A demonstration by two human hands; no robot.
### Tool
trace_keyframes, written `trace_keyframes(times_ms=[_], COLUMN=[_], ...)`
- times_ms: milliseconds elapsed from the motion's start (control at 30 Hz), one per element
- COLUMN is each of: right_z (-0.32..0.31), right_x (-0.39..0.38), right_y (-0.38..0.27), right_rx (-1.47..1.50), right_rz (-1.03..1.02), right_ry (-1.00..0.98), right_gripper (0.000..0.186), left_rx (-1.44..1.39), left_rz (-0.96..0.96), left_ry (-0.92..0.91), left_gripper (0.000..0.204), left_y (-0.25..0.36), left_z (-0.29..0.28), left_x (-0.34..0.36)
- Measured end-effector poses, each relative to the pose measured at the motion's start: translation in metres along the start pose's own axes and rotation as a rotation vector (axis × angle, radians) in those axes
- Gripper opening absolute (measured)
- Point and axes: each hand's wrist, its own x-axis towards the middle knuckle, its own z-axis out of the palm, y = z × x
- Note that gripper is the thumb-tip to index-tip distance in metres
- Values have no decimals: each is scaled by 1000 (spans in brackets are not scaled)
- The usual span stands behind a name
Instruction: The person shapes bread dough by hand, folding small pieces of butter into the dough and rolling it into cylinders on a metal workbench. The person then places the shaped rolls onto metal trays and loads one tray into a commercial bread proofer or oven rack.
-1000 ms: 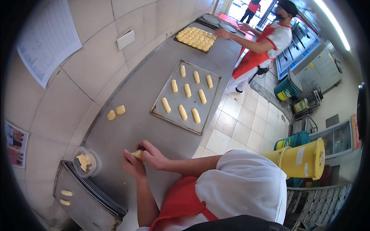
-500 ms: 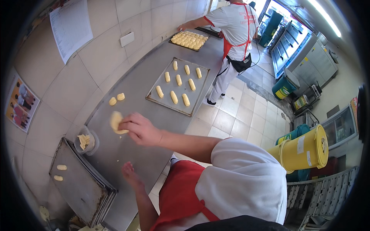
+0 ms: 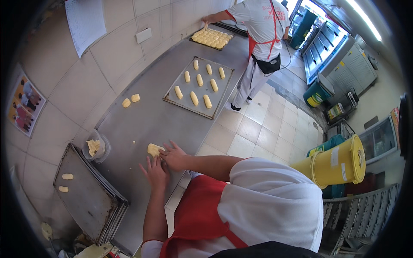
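My right hand (image 3: 173, 157) touches the flattened dough piece (image 3: 155, 149) on the tabletop (image 3: 144, 118); my left hand (image 3: 156, 173) is beside it, both grips spread. The clear tub (image 3: 103, 150) holds pale-yellow strips (image 3: 93, 147); the baking tray (image 3: 219, 95), nine dough rolls (image 3: 199, 80).

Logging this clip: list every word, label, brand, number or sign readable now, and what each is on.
Co-worker's white shirt: red lettering on the back, partly legible; wording withheld, as I copy no printed text.
Paper sheet, upper left: too blurred to read.
White labels on the yellow bucket: too small to read.
Yellow label on the green bucket: too small to read.
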Motion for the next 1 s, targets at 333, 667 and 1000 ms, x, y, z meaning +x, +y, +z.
trace_keyframes(times_ms=[333,667,1000], right_z=[16,-30,-32], right_x=[-1,11,91], right_y=[-2,17,132], right_rx=[-47,15,465], right_rz=[63,68,161], right_ry=[-204,-327,253], right_gripper=[74,56,42], left_rx=[-44,-143,-124], left_rz=[-14,-68,-553], left_ry=[-72,-71,433], left_gripper=[65,54,24], left_y=[-16,-13,-214], left_z=[-1,-12,-137], left_x=[-23,-22,183])
